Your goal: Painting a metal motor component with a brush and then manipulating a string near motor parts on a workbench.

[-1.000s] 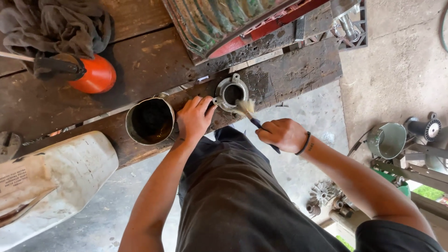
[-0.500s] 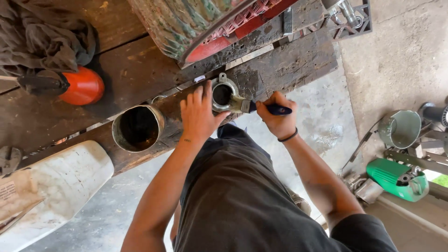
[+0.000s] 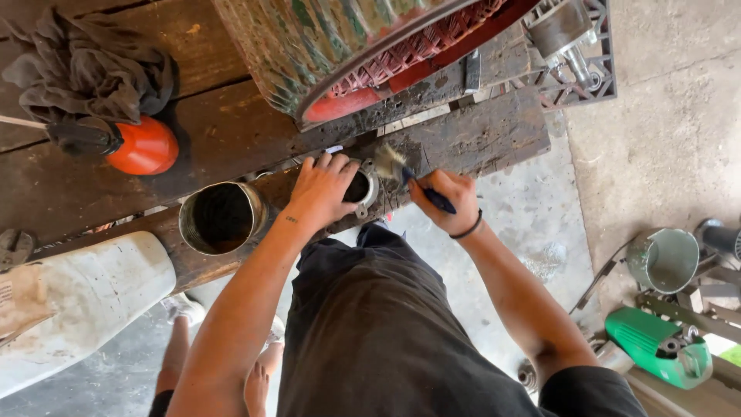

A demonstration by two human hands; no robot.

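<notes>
The round grey metal housing with a dark bore (image 3: 359, 188) sits at the front edge of the dark, oil-stained wooden plank desk (image 3: 231, 139), and serves here as the landmark. The left hand (image 3: 320, 189) lies flat over the housing's left side, fingers spread and pressing it down rather than gripping. The right hand (image 3: 444, 197), just right of the housing, has its fingers clamped on the dark blue handle of a small pale-bristled brush (image 3: 409, 176), whose bristles touch the housing's upper right rim.

To do this brushing well, it seems best to hold the housing firmly against the wood so it cannot spin or slide off the near edge, and to work the bristles with short strokes around the rim and into the bore, turning the part instead of stretching the wrist.

Just left of the housing stands an open, dark-stained tin can (image 3: 220, 218). Well to the left lies an orange round object (image 3: 143, 145) under a crumpled grey rag (image 3: 93, 66). Behind the housing rests a large green and red ribbed machine cover (image 3: 347, 46). Lower left of the housing lies a white cylindrical tank (image 3: 85, 297).

The floor is grey concrete (image 3: 664, 116). Well to the right of the housing, on the floor, are a grey metal bucket (image 3: 668, 259) and a green plastic power tool (image 3: 656, 344).
</notes>
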